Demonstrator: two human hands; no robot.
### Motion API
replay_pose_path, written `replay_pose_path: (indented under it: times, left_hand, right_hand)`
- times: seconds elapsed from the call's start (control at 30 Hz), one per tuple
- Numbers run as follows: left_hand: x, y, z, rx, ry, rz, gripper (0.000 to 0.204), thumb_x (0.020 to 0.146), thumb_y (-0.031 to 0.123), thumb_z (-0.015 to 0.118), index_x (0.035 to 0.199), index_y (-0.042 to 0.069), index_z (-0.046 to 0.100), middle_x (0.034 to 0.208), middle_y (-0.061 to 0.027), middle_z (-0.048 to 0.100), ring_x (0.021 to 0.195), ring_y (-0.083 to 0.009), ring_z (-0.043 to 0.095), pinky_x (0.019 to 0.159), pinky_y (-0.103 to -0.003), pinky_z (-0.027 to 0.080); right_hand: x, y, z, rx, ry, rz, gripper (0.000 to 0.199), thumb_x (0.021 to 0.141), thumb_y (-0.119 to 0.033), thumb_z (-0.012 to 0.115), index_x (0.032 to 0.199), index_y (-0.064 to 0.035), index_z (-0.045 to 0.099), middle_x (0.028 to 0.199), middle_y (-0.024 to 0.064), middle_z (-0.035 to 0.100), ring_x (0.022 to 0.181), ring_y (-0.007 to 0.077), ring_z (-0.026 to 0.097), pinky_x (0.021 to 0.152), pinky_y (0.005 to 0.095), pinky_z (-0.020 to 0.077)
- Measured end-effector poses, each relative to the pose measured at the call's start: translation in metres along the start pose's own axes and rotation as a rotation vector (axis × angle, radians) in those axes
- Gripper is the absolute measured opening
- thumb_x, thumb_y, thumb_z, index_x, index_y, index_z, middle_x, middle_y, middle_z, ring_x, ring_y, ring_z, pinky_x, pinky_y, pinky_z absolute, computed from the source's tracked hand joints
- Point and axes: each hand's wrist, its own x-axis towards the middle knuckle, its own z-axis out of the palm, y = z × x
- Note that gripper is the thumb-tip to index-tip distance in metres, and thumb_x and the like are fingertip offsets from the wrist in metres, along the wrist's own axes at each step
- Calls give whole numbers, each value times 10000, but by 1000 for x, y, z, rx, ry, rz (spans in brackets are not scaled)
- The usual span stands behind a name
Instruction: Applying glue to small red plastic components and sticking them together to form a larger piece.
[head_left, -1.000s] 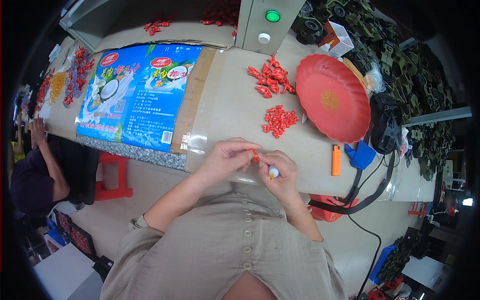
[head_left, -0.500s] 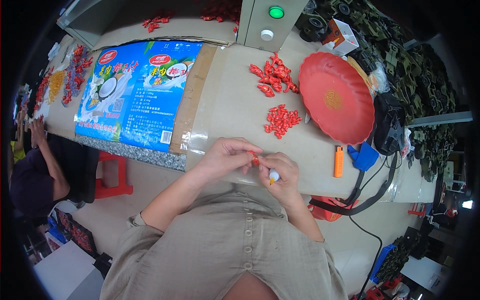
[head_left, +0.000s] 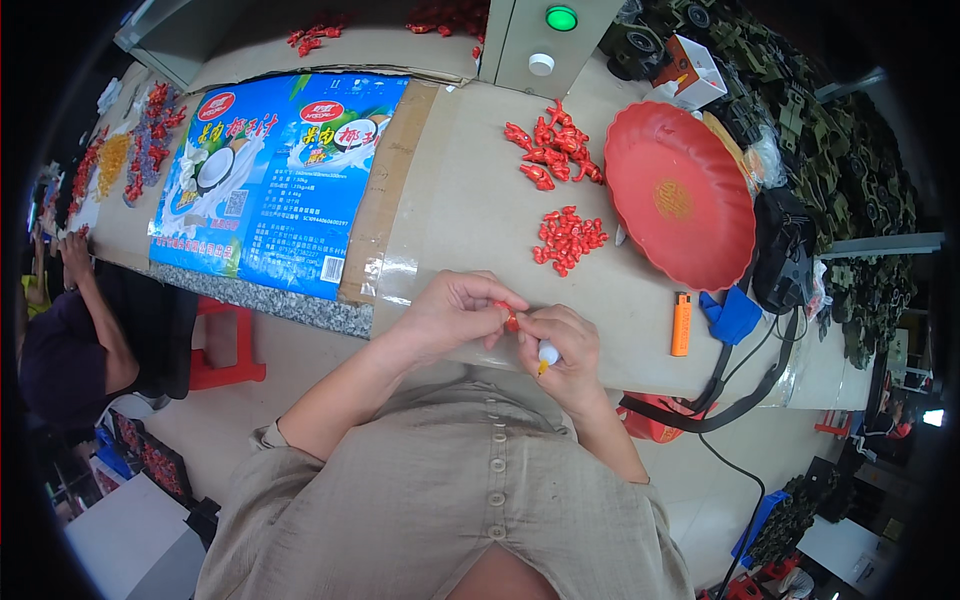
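Near the table's front edge, my left hand (head_left: 455,312) pinches a small red plastic piece (head_left: 511,318) between thumb and fingers. My right hand (head_left: 565,345) meets it from the other side, fingertips at the same piece. Tucked in the right hand's curled fingers is a small white bottle with a yellow tip (head_left: 547,357), the tip pointing down toward me. Beyond the hands lies a pile of tiny red pieces (head_left: 568,241). Farther back is a pile of larger red figure-like parts (head_left: 552,146).
A red scalloped tray (head_left: 680,195) sits right of the piles. An orange lighter (head_left: 681,324) and a black strap with a blue part (head_left: 731,315) lie at the right. Blue printed cardboard (head_left: 270,185) covers the left side. Another person's arm (head_left: 100,310) is at far left.
The view has shifted slightly, so the table things sit a little differently in the picture. Both hands keep nearly the same pose around the red piece.
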Motion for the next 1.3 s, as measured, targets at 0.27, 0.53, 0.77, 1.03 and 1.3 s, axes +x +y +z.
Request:
replay_pose_path:
  times: [0.27,0.53,0.77,1.03,1.3]
  left_hand:
    - [0,1,1,25,13,-11,184,768,-62,478,904,-38,599,808,-62,539,598,-97,527,527,-199,429]
    - [0,0,-1,4,-26,-38,230,829,38,479,1043,-18,542,838,-67,583,619,-90,516,577,-227,436]
    - [0,-2,-1,45,-27,-41,232,832,47,484,1049,-10,542,818,-56,588,613,-80,512,569,-211,428]
    - [-2,-1,7,137,43,-25,211,825,27,463,1011,-10,557,645,-4,541,542,-44,479,519,-179,392]
    - [-1,-1,17,185,120,-4,209,829,25,449,1009,-16,549,627,4,517,526,-39,451,496,-178,381]
  right_hand:
    - [1,0,1,0,11,-14,273,543,24,633,801,-32,561,644,52,551,589,204,556,535,291,444]
    - [0,-2,1,106,84,187,198,642,71,576,825,-2,572,679,76,564,603,154,554,546,249,438]
    - [0,-5,2,147,80,231,146,684,83,563,814,22,588,715,75,567,629,122,518,563,222,398]
    - [0,-2,3,102,89,196,200,619,70,591,806,0,571,672,80,564,602,167,552,550,255,438]
    - [0,-2,3,118,105,246,174,635,64,589,797,3,569,680,83,561,603,161,545,556,250,431]
